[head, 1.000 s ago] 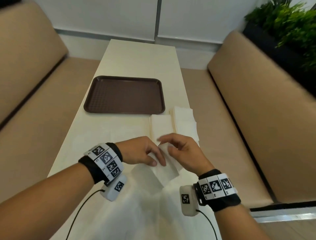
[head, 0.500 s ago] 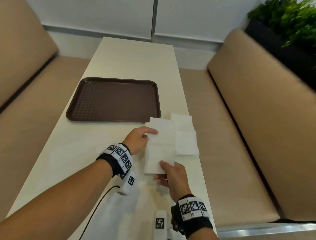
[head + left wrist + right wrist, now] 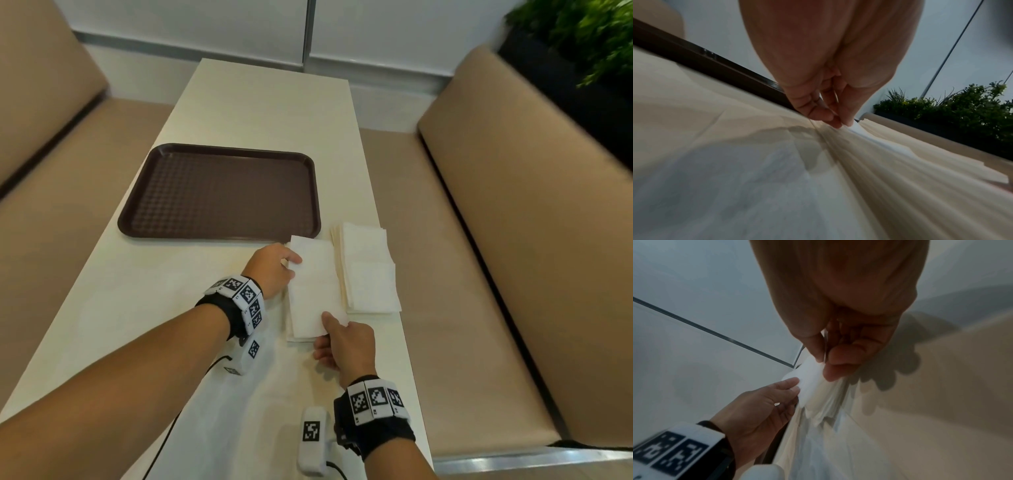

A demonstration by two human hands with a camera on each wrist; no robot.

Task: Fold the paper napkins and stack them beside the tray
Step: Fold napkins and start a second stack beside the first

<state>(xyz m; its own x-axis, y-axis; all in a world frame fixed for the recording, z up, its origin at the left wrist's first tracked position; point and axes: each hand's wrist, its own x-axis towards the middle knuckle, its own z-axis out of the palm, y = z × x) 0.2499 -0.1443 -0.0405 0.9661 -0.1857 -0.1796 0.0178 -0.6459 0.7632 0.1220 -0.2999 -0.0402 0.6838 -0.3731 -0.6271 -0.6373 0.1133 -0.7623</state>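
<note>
The folded white paper napkin (image 3: 313,284) lies on top of a pile of folded napkins, on the cream counter (image 3: 260,109) just in front of the right near corner of the dark brown plastic tray (image 3: 219,193). The left hand (image 3: 272,270) pinches its far left edge, and the right hand (image 3: 347,344) pinches its near edge between thumb and fingers. A second white napkin pile (image 3: 368,270) lies just beside on the right.

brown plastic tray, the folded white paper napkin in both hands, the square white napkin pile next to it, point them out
brown plastic tray (image 3: 219,192), head view, textured floor
folded white paper napkin (image 3: 313,284), head view, top face
square white napkin pile (image 3: 371,274), head view, top sheet
</note>
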